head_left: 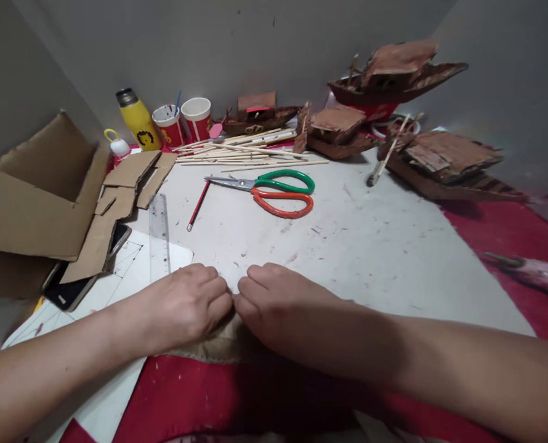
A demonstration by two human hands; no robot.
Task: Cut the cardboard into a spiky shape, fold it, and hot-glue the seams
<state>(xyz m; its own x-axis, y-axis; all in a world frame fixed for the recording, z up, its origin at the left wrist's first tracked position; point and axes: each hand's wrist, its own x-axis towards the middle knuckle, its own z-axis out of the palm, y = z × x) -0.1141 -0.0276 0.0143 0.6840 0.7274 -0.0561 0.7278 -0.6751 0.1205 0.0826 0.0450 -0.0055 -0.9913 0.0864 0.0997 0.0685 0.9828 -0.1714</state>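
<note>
My left hand [188,307] is closed, its fingers curled down over a brown piece of cardboard [200,349] near the front of the table. Right beside it, my right hand [278,304] is also closed on the same piece. My fingertips and most of the cardboard are hidden under the hands. Farther back lie scissors [281,194] with one green and one orange handle, their blades slightly apart. A red and black pencil [199,206] touches the blade tips. To the left, a clear ruler [159,234] lies partly on a white sheet with drawn lines [128,261].
At left stand an open cardboard box [29,215] and cut cardboard pieces [117,215] over a phone [68,289]. Behind are a yellow bottle [138,120], paper cups [196,117] and thin sticks [250,151]. Several brown model boats [449,160] line the back right. Red cloth [495,237] shows at right.
</note>
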